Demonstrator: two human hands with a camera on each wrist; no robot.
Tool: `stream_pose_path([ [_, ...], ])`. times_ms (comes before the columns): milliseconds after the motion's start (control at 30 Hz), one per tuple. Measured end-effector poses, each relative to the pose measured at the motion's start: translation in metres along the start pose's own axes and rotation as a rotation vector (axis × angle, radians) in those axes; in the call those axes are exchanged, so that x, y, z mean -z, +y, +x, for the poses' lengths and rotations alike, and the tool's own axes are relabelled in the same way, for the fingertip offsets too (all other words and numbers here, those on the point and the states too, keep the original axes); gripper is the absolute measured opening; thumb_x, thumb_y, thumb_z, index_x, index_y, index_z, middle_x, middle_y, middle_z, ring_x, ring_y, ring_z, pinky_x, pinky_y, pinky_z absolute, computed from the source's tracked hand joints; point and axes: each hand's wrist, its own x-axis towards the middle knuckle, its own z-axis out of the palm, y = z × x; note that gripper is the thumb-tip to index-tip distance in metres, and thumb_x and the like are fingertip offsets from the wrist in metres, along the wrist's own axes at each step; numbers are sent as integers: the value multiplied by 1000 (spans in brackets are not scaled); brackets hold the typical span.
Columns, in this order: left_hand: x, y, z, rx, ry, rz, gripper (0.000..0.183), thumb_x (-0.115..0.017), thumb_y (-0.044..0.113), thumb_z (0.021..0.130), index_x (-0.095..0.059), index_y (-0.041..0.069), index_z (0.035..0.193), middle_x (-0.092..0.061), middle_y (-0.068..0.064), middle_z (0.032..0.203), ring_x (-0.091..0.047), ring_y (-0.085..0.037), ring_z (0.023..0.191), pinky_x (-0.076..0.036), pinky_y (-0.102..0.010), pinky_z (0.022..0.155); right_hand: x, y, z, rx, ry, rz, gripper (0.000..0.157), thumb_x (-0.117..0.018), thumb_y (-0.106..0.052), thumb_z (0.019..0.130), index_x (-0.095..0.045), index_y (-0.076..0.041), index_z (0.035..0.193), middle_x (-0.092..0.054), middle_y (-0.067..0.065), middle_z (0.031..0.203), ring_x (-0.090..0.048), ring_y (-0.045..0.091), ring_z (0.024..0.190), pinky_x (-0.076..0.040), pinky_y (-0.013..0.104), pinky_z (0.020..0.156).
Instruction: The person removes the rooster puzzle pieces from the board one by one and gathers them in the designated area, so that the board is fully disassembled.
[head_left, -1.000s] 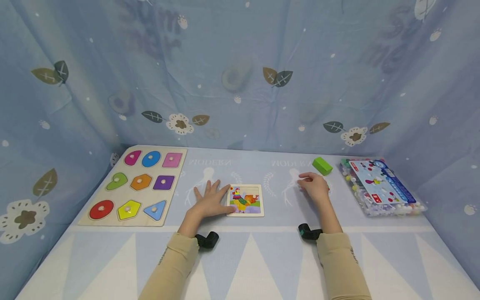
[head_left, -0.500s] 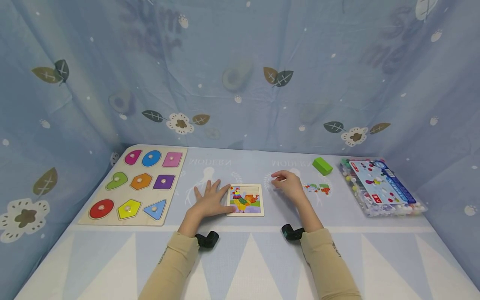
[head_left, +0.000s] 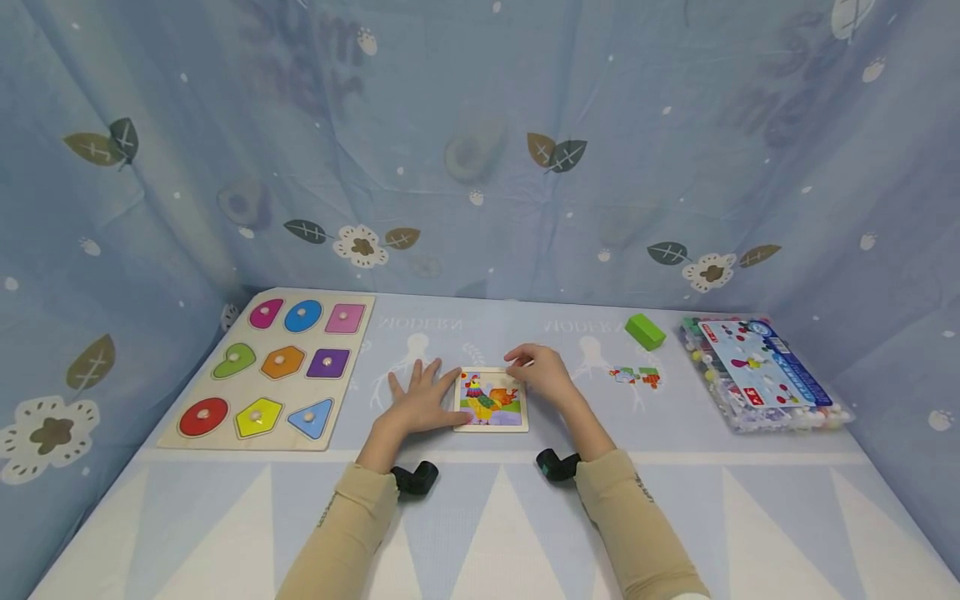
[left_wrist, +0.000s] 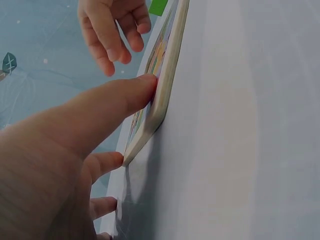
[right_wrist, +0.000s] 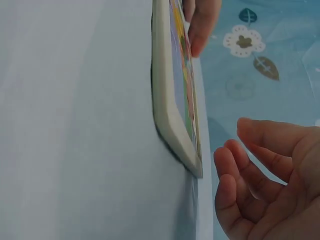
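A small wooden jigsaw puzzle with a colourful rooster picture lies flat in its frame on the table. My left hand is spread out at its left side, the thumb resting on the lower left edge of the frame and a fingertip at its upper corner. Over the puzzle's upper right corner hovers my right hand, its fingers loosely bent. The right wrist view shows no piece between the right fingertips. Loose puzzle pieces lie on the table to the right.
To the left lies a wooden knob board with several coloured shapes. A green block sits behind the loose pieces. At the right is a clear plastic box of small coloured items. A blue printed curtain hangs behind the table.
My right hand has moved left from above the loose pieces to the puzzle's upper right corner, uncovering those pieces. The left hand and the puzzle have stayed in place.
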Motion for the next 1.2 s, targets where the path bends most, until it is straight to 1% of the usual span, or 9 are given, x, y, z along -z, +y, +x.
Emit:
stream_pose_path([
  [200,0,0,0,-3,-4,9,82,-61,58,77,-32,20,145,-15,-18,152,0,-45,138,9,-72,96,-12,-6,4,-21,-100,-42,13,-66,-14,85,-69,-8,96,-62,6,87,-55,17,71,-48,25,61],
  [367,1,0,0,-9,-8,6,83,-61,57,78,-31,20,145,-14,-18,152,1,-45,138,9,-72,96,-20,-8,7,-7,-171,-102,8,-66,-16,85,-70,-11,90,-63,3,86,-53,15,70,-47,23,62],
  [467,2,0,-1,-8,-11,6,84,-61,57,78,-30,19,146,-13,-18,153,1,-45,138,9,-72,96,-23,-8,8,5,-192,-129,8,-67,-16,85,-71,-11,90,-64,2,86,-53,14,71,-46,23,64],
  [567,1,-1,-1,-5,-13,8,85,-61,58,78,-29,19,146,-13,-18,153,1,-44,138,9,-72,96,-26,-8,8,18,-206,-146,11,-67,-17,84,-73,-12,92,-66,1,88,-54,14,74,-47,25,69],
  [700,2,-1,0,-3,-18,16,86,-61,59,78,-28,19,147,-11,-17,153,2,-43,138,10,-72,97,-29,-10,8,22,-214,-154,12,-68,-19,84,-72,-11,93,-65,0,87,-53,14,75,-48,26,72],
  [933,2,-2,0,-14,-17,25,87,-60,59,78,-28,18,146,-12,-18,153,1,-44,138,9,-72,96,-32,-12,10,43,-185,-164,11,-69,-22,83,-67,-11,84,-60,0,77,-51,14,69,-44,22,61],
  [1200,1,-2,0,-19,-9,21,86,-61,59,78,-29,18,146,-13,-18,153,1,-44,138,9,-73,96,-35,-13,11,31,-158,-171,13,-70,-22,82,-64,-11,79,-59,0,75,-50,14,65,-42,21,57],
])
